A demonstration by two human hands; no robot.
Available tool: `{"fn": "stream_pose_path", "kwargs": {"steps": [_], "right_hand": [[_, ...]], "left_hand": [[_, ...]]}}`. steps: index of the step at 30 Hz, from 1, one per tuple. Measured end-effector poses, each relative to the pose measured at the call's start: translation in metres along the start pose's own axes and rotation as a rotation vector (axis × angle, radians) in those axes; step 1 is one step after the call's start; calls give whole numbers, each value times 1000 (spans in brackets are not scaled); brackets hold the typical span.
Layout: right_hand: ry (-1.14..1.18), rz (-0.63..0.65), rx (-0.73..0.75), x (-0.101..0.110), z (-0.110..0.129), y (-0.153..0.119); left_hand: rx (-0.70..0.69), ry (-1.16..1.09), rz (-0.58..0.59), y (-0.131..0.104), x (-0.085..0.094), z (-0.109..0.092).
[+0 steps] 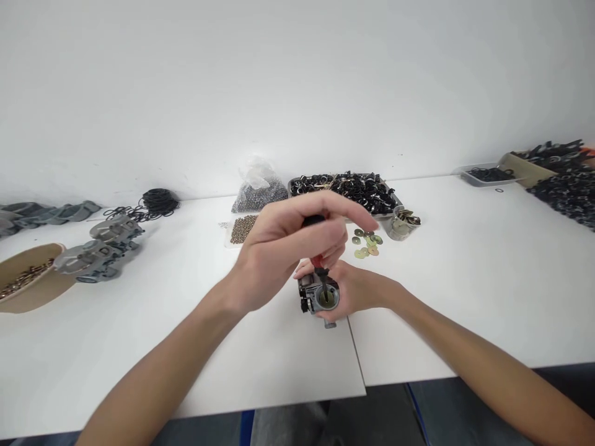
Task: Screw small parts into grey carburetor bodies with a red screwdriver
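Observation:
My left hand (283,248) is closed around a screwdriver (318,262) with a red and black handle, held upright. Its shaft points down into the round bore of a small grey metal carburetor (307,292). Inside the bore a yellowish disc shows, and the driver's tip meets it or lies close to it. My right hand (356,286) grips the carburetor from the right side, just above the table. Parts of the carburetor are hidden by my fingers. Behind my hands lie several loose brass-coloured discs (372,240).
A cup of discs (400,227) stands right of a tray of black parts (395,203). Small brass pieces (242,229) and a bag of dark pieces (259,193) are behind. Grey carburetors (100,254) and a tan bowl (51,291) stand left. Black parts (567,192) heap at right.

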State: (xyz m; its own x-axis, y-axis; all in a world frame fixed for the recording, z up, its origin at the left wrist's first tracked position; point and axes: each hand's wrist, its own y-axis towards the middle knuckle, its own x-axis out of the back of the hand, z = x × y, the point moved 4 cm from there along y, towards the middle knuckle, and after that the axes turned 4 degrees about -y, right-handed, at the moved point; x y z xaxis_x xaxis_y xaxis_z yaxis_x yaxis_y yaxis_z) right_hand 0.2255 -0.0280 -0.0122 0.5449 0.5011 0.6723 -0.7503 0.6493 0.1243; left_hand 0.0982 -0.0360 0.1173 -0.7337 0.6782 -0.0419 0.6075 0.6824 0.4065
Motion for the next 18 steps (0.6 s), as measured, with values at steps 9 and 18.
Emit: {"fn": "stream_pose_path", "kwargs": {"steps": [9, 18], "right_hand": [[-81, -2, 100, 0, 3, 1], [-19, 20, 92, -1, -1, 2]], "left_hand": [[-84, -22, -122, 4, -35, 9], [-82, -274, 542, 37, -13, 36]]}}
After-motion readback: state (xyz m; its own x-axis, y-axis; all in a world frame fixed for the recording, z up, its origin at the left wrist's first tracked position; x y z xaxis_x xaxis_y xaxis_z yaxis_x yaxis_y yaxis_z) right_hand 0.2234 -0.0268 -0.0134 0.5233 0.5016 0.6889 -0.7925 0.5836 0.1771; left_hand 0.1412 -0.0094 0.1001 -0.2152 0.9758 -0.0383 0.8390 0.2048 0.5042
